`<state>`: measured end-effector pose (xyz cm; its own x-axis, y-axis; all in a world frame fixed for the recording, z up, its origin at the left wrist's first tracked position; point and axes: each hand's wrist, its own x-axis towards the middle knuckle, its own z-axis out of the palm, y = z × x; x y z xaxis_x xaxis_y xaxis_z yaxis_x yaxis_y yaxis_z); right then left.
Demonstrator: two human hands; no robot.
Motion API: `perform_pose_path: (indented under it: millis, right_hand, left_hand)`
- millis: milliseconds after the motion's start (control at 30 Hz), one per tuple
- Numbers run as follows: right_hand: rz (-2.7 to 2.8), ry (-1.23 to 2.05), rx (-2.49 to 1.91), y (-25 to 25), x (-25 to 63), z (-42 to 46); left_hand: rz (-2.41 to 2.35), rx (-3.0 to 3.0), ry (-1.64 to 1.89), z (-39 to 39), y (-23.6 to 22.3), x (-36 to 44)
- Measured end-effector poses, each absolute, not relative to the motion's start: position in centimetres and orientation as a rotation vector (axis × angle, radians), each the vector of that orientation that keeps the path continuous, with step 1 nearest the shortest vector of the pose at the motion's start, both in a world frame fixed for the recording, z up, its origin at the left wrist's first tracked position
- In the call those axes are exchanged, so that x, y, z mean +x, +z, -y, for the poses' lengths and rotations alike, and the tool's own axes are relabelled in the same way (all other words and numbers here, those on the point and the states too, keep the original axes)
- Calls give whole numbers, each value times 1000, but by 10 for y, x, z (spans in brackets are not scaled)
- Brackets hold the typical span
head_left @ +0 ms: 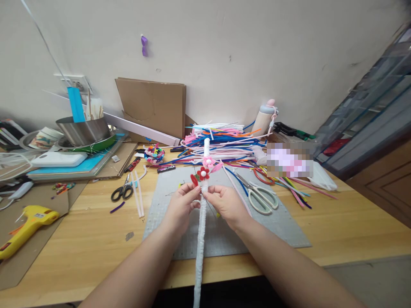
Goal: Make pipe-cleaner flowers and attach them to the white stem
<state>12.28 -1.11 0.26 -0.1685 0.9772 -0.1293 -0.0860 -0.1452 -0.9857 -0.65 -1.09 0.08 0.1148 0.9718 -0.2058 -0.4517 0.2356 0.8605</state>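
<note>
Both hands, left (183, 207) and right (227, 207), pinch the white fuzzy stem (201, 233), thumbs and forefingers closed just below its red flower (203, 173). The stem is located above the grey cutting mat (272, 231). Rear left: a stainless-steel bowl (75, 131) contains wooden sticks (90, 110) and a blue strip (75, 104); a printed paper cup (46, 139) is adjacent. Rear right: a lidded bottle (260, 121), contents hidden. Label on yellow glue gun (28, 229): too small to read.

Soft, diffuse light, faint shadows, wide-angle stretching toward the edges, pixelated patch (290, 160) at right
</note>
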Motion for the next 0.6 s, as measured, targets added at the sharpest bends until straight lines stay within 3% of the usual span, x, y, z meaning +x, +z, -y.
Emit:
perform_pose_path:
  millis: [233,600]
  right_hand:
    - [1206,1526,-1121,0,124,11]
    - [1182,1553,-1102,-5,126,7]
  left_hand:
    - [-1012,875,1223,8,5,-11]
    - [-920,1208,986,4,13,-25]
